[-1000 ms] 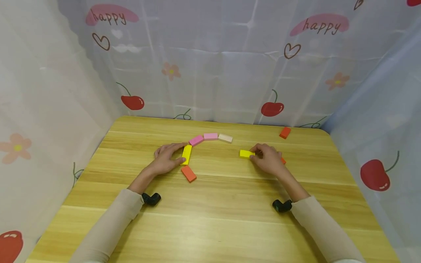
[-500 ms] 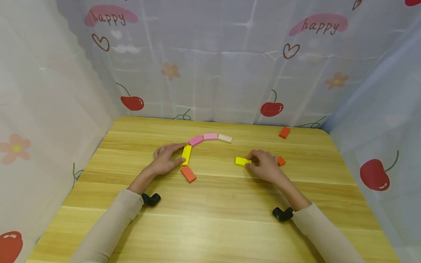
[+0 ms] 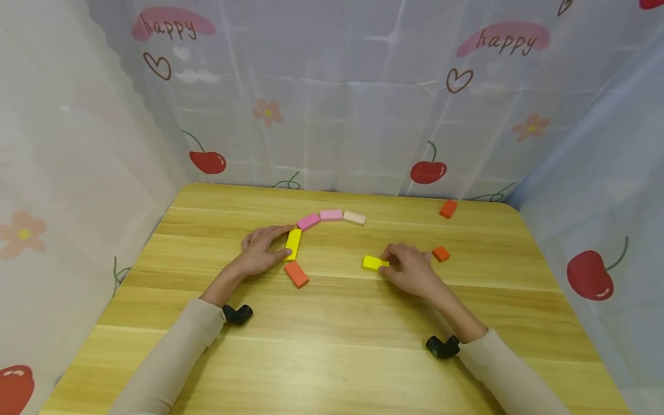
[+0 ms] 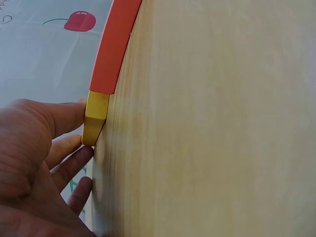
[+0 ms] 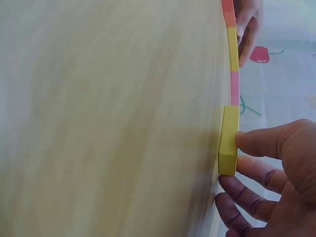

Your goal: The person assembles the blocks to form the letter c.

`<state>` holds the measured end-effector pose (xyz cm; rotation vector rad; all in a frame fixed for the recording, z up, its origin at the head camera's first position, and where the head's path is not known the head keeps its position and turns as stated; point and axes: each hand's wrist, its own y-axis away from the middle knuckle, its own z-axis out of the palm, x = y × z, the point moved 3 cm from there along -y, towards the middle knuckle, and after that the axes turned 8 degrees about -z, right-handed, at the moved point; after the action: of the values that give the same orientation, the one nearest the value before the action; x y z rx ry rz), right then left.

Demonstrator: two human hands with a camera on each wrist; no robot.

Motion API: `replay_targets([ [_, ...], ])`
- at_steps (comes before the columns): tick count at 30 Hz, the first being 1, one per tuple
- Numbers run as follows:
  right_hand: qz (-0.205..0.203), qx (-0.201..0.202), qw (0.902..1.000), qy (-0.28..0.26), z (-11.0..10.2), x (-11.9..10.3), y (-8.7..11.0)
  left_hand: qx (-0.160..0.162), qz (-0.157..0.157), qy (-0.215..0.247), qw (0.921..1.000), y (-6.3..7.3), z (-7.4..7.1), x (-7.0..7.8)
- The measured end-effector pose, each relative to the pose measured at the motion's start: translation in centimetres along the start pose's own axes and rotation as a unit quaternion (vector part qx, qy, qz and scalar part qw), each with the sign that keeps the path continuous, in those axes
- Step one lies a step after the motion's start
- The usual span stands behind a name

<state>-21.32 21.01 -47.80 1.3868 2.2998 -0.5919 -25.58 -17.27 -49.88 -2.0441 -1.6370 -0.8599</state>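
Note:
On the left of the wooden table, my left hand has its thumb and index finger against a yellow block, which lies flat. An orange-red block meets its near end. From its far end a curve runs on through a dark pink block, a light pink block and a plain wood block. My right hand pinches a second yellow block by its right end between thumb and fingers, low over the tabletop. The left wrist view shows my left thumb at the yellow block's side.
Two loose orange blocks lie to the right: one orange block beyond my right hand, another orange block near the table's back edge. A printed curtain hangs behind the table. Black devices sit at both wrists.
My right hand has moved left and toward me with its yellow block, leaving an orange block behind it fully in sight. My left hand and the curved row stay put.

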Motion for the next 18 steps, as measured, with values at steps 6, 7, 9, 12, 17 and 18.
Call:
replay_targets([
  [6,-0.008,-0.014,0.9999,0.0,0.6,-1.0,0.0,-0.001,-0.005,-0.001,1.0,0.1,-0.1,0.1],
  [7,-0.01,-0.016,0.9998,0.0,0.7,-1.1,0.1,-0.001,-0.006,0.0,1.0,0.2,-0.1,0.2],
  [9,-0.015,-0.022,0.9996,-0.002,0.8,-1.4,0.1,-0.002,-0.006,0.001,1.0,0.2,-0.1,0.2],
  [12,-0.021,-0.034,0.9992,-0.01,1.0,-1.7,0.0,-0.002,-0.006,0.001,1.0,0.2,-0.1,0.2],
  [17,-0.026,-0.063,0.9972,-0.028,1.3,-2.0,-0.1,-0.003,-0.005,0.0,1.0,0.2,-0.1,0.2],
  [18,-0.028,-0.068,0.9968,-0.031,1.3,-2.1,-0.1,-0.003,-0.005,0.001,1.0,0.2,-0.1,0.2],
])
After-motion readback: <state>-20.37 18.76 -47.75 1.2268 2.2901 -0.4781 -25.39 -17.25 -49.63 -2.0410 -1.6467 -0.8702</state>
